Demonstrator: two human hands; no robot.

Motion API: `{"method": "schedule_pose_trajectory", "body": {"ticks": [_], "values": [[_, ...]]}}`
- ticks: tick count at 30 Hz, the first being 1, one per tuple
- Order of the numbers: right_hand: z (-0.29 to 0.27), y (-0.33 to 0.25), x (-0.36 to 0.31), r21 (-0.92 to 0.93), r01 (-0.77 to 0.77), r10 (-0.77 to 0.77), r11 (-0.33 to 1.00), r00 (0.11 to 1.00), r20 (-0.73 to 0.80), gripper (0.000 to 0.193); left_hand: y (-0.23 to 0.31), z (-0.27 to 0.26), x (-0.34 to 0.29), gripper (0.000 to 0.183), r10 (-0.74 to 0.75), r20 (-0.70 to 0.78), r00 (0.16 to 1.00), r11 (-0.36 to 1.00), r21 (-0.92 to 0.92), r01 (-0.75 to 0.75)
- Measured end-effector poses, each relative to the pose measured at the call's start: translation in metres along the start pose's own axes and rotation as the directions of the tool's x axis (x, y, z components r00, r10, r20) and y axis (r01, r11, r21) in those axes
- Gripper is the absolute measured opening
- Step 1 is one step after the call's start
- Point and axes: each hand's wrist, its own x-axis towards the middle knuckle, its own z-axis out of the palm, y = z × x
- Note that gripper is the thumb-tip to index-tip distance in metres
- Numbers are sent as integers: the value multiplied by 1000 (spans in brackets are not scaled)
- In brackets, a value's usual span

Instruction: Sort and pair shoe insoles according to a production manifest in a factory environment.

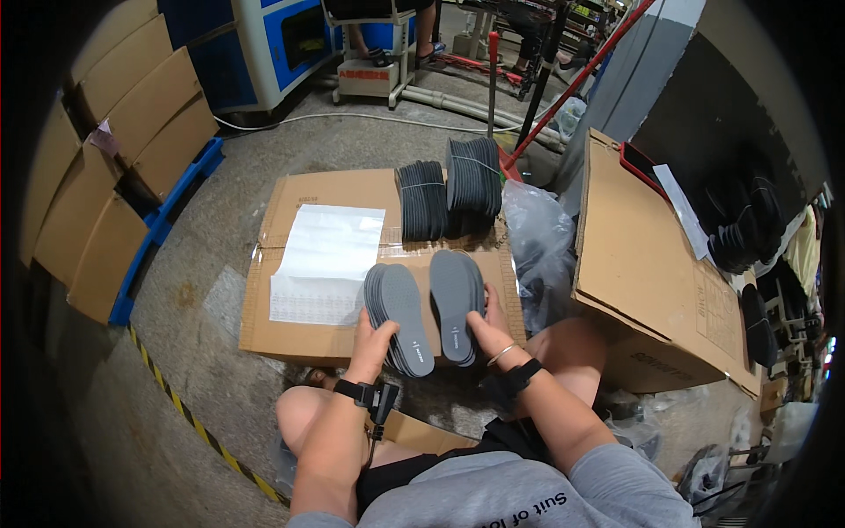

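My left hand [371,341] is closed around the lower left side of a stack of grey shoe insoles [398,308]. A second stack of grey insoles [454,304] is gripped by my right hand [489,324], its thumb lying on the top insole. The two stacks are held side by side, toes pointing away from me, with a narrow gap between them. They are above the near edge of a cardboard box [339,189]. On the box's far right part stand two tied bundles of dark insoles [422,201]. A white printed sheet [330,260] lies to the left of my hands.
At right, another cardboard box [625,255] bears dark insole bundles [744,233]. Clear plastic bags [537,233] sit between the boxes. Stacked cartons [132,97] on a blue pallet [167,224] stand at left. A red pole [581,84] leans behind; a person sits farther back.
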Motion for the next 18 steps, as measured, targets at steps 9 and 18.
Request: {"method": "schedule_pose_trajectory", "body": {"ticks": [9, 18], "values": [[-34, 33, 11, -318, -32, -25, 947, 984, -174, 59, 15, -15, -15, 41, -137, 14, 990, 968, -211, 137], [36, -36, -48, -113, 295, -273, 949, 946, 176, 62, 13, -16, -26, 51, -191, 243, 951, 918, -299, 260]]}}
